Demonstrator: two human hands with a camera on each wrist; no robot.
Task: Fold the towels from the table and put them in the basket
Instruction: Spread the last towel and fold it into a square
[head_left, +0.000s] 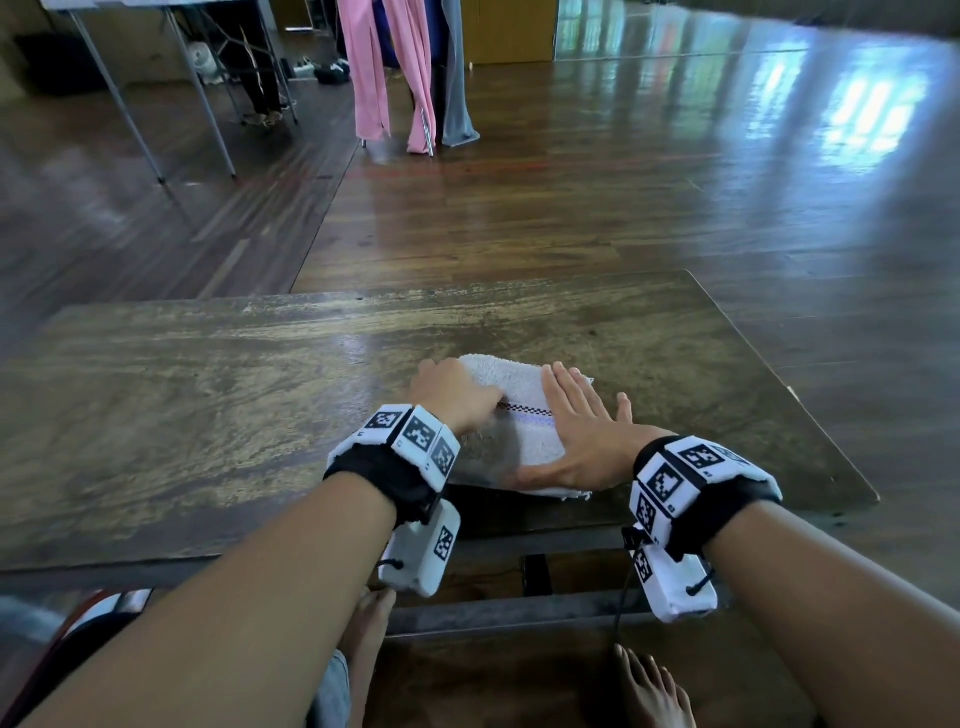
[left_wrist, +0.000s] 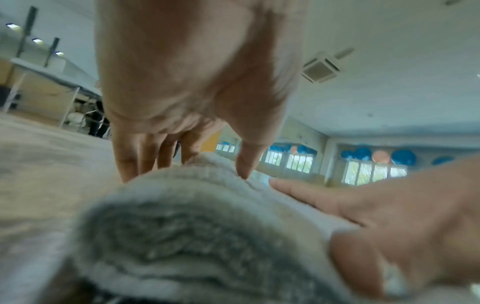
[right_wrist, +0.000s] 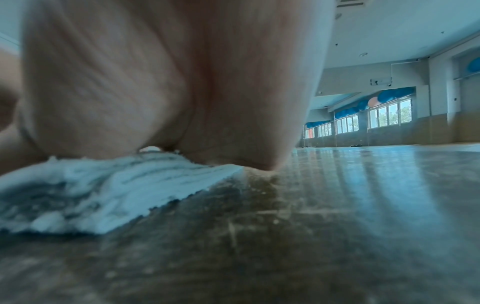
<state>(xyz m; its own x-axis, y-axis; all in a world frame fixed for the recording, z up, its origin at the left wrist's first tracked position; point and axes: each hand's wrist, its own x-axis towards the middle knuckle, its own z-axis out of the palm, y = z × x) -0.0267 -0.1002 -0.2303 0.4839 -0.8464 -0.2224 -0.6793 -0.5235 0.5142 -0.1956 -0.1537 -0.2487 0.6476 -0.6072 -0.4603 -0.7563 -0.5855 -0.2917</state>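
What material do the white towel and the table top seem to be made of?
The towel: probably cotton terry, matte, since the left wrist view shows a looped, fuzzy pile.
The table: looks like wood, worn but slightly glossy, with visible grain streaks and window reflections; whether it is solid or veneer cannot be told.

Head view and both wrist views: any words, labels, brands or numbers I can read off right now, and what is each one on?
No readable words, brands or numbers in any view.
Wrist bands on the left hand and right hand: black-and-white square code markers only, no letters.
White towel: a woven checked stripe, a pattern and no text.
Wooden table: no label visible.
Both wrist views: too blurred to show any print.
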